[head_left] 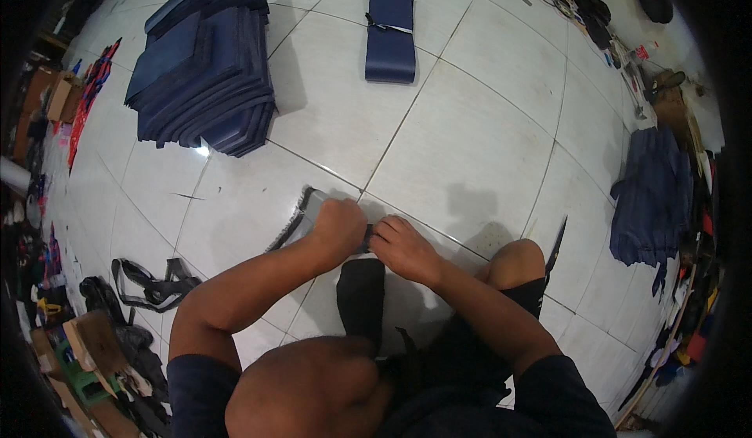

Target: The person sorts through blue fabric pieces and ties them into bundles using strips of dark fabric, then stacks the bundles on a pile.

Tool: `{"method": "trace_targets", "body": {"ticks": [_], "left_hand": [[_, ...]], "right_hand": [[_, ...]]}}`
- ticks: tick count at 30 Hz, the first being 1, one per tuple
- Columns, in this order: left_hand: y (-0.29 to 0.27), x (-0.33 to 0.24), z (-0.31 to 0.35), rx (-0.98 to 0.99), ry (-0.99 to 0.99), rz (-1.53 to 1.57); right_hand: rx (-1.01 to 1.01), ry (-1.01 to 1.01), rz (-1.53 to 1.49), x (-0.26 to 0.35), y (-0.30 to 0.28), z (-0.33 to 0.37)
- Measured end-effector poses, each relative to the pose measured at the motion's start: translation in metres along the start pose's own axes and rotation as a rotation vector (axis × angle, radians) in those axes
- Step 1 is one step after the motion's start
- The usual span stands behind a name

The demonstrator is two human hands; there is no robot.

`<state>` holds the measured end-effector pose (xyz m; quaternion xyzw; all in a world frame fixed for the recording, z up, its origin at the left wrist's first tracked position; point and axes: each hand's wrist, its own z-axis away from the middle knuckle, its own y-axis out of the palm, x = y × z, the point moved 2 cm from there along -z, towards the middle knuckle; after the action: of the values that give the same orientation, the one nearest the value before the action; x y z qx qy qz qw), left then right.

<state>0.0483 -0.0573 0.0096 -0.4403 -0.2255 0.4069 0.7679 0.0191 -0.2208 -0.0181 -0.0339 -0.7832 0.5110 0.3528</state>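
Observation:
My left hand (341,227) is closed in a fist on a grey piece of fabric (313,203) with a dark, frayed edge, low over the tiled floor. Close beside it on the right, my right hand (403,248) has its fingers bent together on a short dark strip (368,238) that shows between the two hands. The fingers cover most of the strip, so how it joins the fabric cannot be made out. Just below the hands, a long black piece with a rounded end (361,293) reaches toward my body; its kind is unclear.
A tall stack of navy blue folded pieces (211,70) stands at the far left. Beyond my hands lies a navy bundle tied with a black band (390,39). Black straps (153,285) lie at the left, and more dark blue cloth (652,195) is piled at the right. Clutter lines both sides.

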Motion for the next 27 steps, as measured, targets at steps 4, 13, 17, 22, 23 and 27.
{"method": "trace_targets", "body": {"ticks": [4, 13, 17, 22, 23, 27], "left_hand": [[-0.021, -0.001, -0.005, -0.024, -0.133, 0.238], [0.048, -0.045, 0.05, -0.489, -0.493, 0.855], [0.067, -0.05, 0.049, -0.716, -0.428, 0.905], [0.083, -0.043, 0.032, -0.836, -0.283, 0.977], [0.081, -0.043, 0.03, -0.855, -0.26, 1.013], [0.069, -0.036, 0.021, -0.878, -0.179, 1.026]], "right_hand": [[-0.077, 0.042, 0.022, 0.001, 0.006, 0.007], [-0.138, 0.298, 0.034, 0.007, 0.016, 0.002], [-0.187, 0.23, 0.117, 0.004, 0.009, -0.004], [-0.117, 0.135, 0.149, -0.005, -0.008, -0.011], [-0.118, 0.096, 0.158, -0.004, -0.01, -0.012], [-0.053, -0.015, 0.145, -0.006, -0.017, -0.021]]}}
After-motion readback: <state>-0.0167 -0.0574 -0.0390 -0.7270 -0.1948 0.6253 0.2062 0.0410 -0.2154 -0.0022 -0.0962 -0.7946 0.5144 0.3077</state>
